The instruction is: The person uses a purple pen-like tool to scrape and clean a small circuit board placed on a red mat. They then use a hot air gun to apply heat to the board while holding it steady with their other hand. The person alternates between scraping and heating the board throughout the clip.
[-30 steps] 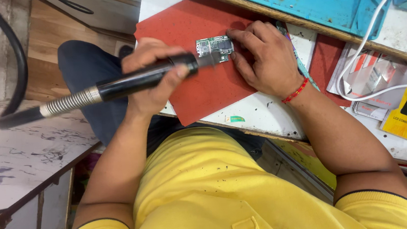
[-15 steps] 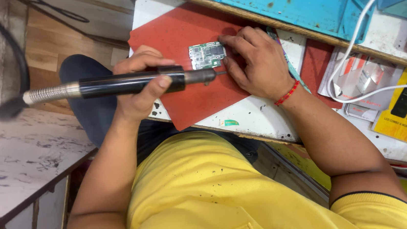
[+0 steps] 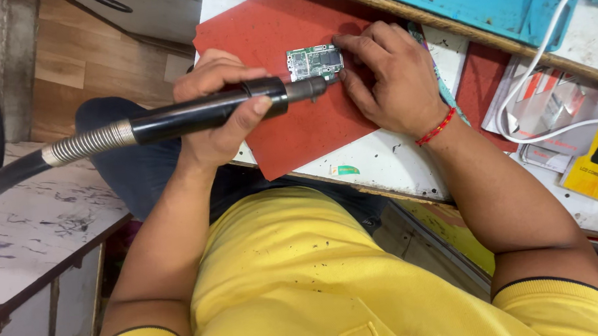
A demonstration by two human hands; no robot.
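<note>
While the left hand (image 3: pixel 219 117) clenches a black hot-air wand (image 3: pixel 200 114), its nozzle sits at the small circuit board (image 3: pixel 314 62) on the red mat (image 3: pixel 280 33). Right hand (image 3: pixel 388 77) seems to pin the board's edge with its fingertips.

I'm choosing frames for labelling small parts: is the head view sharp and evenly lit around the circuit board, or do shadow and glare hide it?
Head view: the circuit board is sharp, with no glare; soft, even light; the right hand casts a faint shadow on the red mat; the black handpiece in the left hand shows no motion blur; edges bend slightly from the wide lens.
</note>
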